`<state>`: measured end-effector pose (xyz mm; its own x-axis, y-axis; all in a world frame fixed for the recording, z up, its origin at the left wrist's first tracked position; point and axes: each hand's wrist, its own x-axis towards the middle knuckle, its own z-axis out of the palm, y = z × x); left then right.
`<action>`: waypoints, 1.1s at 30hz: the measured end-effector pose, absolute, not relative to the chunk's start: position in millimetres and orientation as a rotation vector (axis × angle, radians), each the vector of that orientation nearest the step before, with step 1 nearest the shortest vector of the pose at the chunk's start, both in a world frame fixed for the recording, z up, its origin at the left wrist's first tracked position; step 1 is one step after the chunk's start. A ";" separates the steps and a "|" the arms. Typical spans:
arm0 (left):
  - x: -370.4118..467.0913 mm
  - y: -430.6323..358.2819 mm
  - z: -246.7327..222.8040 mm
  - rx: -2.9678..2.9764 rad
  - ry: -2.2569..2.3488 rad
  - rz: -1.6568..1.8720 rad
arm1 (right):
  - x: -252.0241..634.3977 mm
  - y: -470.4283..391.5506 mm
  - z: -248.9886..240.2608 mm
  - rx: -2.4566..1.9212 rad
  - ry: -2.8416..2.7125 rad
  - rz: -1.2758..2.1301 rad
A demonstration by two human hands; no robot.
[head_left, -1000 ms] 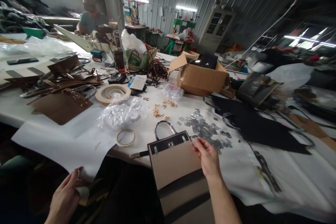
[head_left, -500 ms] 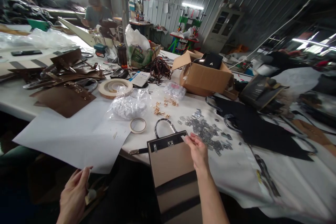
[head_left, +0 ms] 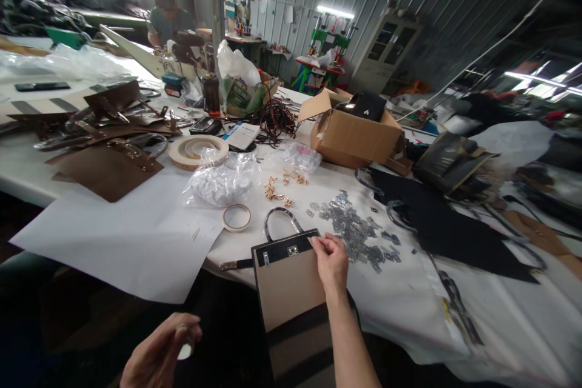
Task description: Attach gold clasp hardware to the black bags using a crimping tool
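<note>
A beige and black bag panel (head_left: 286, 291) hangs over the table's front edge, its top lying on the tabletop. It has a looped handle (head_left: 268, 225), small metal fittings (head_left: 293, 250) and a black strap with a metal end (head_left: 230, 265) sticking out at the left. My right hand (head_left: 331, 260) is at the panel's top right corner, thumb and fingers pinched on a small pale strip (head_left: 311, 242). Low in front, off the table, my left hand (head_left: 159, 348) is closed around a small whitish, rounded thing (head_left: 185, 347); its kind is unclear.
Flat metal plates (head_left: 359, 227) lie in a heap right of the panel, with gold-coloured fittings (head_left: 277, 191) behind. A tape roll (head_left: 236, 217), a bagged white bundle (head_left: 220, 182) and white paper (head_left: 118, 242) lie left. Black pieces (head_left: 454, 230) and a cardboard box (head_left: 354, 136) are right.
My left hand has moved right and slightly down with the whitish thing, closer to the panel. My right hand keeps its pinch at the corner; the whole view has shifted slightly.
</note>
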<state>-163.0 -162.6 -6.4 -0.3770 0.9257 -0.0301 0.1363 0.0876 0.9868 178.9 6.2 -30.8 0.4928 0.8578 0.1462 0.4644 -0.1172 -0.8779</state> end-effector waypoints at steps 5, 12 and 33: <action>-130.3 -144.6 14.4 1.231 1.282 1.384 | 171.2 5.4 -29.3 -1.843 -1.210 0.314; -112.0 -113.6 22.3 1.634 1.055 1.101 | 170.3 14.6 -26.5 -1.908 -1.233 0.220; -81.8 -71.9 71.1 1.640 1.008 0.767 | 166.7 -29.2 38.8 -1.459 -1.112 0.534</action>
<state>-81.8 -71.9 71.1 0.4471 0.8944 0.0071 0.2455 -0.1303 0.9606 166.7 -29.2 38.8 0.4443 0.8561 0.2640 0.3287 0.1184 -0.9370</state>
